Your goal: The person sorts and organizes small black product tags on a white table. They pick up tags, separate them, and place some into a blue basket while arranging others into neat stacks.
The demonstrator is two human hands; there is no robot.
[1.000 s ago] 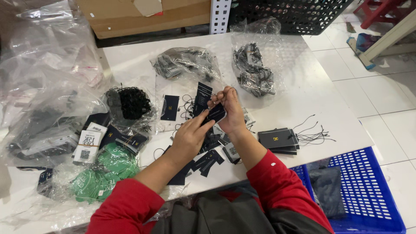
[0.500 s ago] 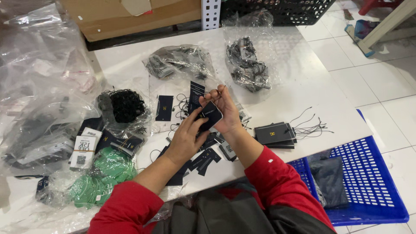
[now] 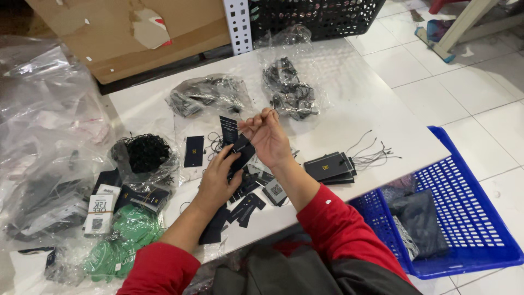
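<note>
Currently mid-stringing at frame centre: left hand [image 3: 218,177] pinches a black hang tag [image 3: 240,153] over the white table [image 3: 349,104], right hand [image 3: 267,139] fingertips pressed on its thin cord, likely needing steady threading next.

A white tabletop [image 3: 349,104] stands on a floor [image 3: 469,93] of pale square tiles. Behind its far edge leans brown cardboard [image 3: 120,38], beside a black crate [image 3: 316,13]. By the near right corner sits a blue basket [image 3: 469,218]. Light is even.
</note>
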